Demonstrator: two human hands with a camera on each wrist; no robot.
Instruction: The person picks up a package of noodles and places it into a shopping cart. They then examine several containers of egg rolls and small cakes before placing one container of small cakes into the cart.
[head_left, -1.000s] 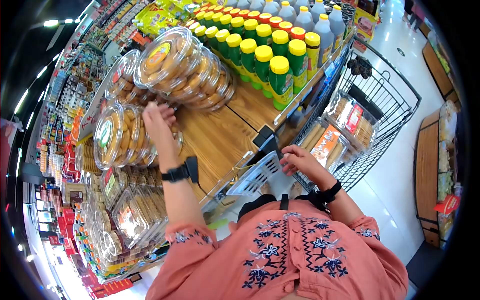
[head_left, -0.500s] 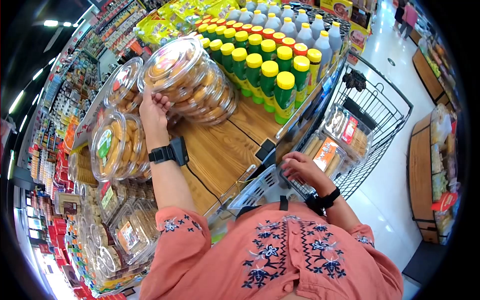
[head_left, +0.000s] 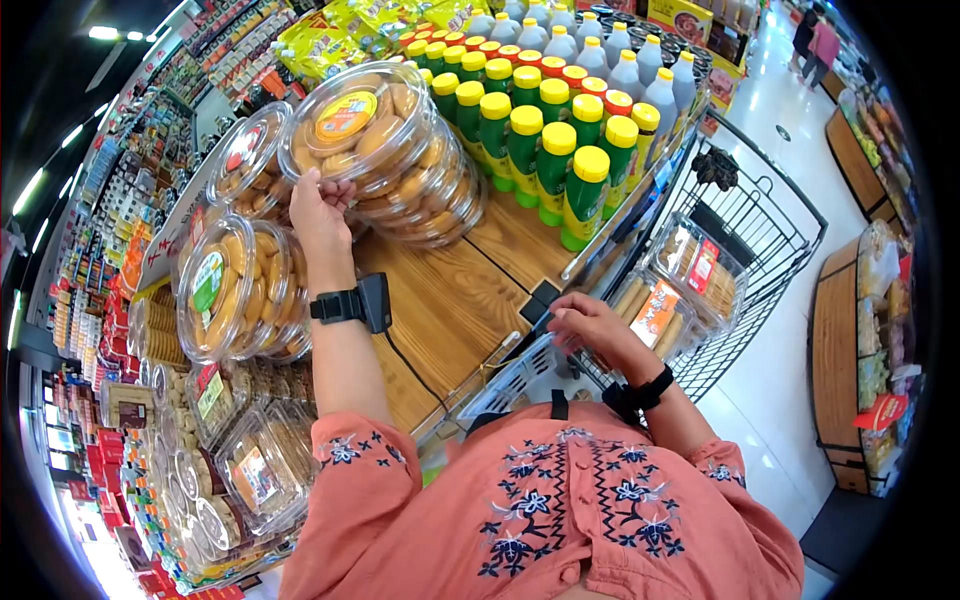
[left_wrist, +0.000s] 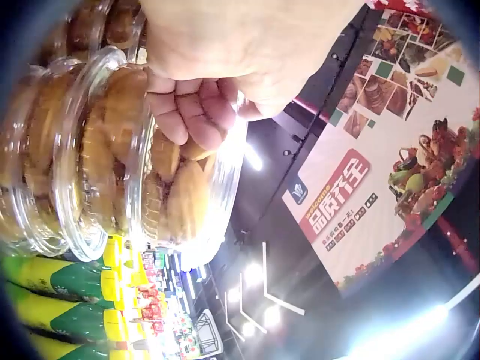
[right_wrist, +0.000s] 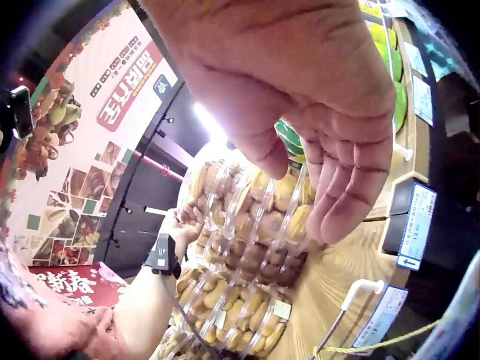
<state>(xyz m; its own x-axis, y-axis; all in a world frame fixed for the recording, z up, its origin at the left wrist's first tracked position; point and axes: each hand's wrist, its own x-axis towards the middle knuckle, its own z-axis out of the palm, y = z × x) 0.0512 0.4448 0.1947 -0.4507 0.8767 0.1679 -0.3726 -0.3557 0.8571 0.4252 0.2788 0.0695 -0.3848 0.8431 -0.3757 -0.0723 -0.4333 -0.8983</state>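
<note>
My left hand [head_left: 322,212] is at the near edge of the topmost round clear plastic container of cookies [head_left: 360,125], thumb by the lid rim and fingers curled against its side. The left wrist view shows those curled fingers [left_wrist: 196,112] pinching the rim of the container [left_wrist: 180,195]. Similar containers are stacked beneath it on the wooden display table [head_left: 440,300]. Over the table's front edge hangs my right hand [head_left: 592,330], fingers loosely bent with nothing in them.
Green bottles with yellow caps [head_left: 555,165] stand in rows right of the stack. More cookie tubs [head_left: 240,290] and boxed biscuits [head_left: 265,470] lie left. A shopping cart [head_left: 770,240] holding two clear boxes [head_left: 700,260] stands at right, beside a white plastic basket [head_left: 510,375].
My left hand has moved from beside the stack up to the top container's rim and taken hold of it. My right hand stays near the table's edge, almost unmoved.
</note>
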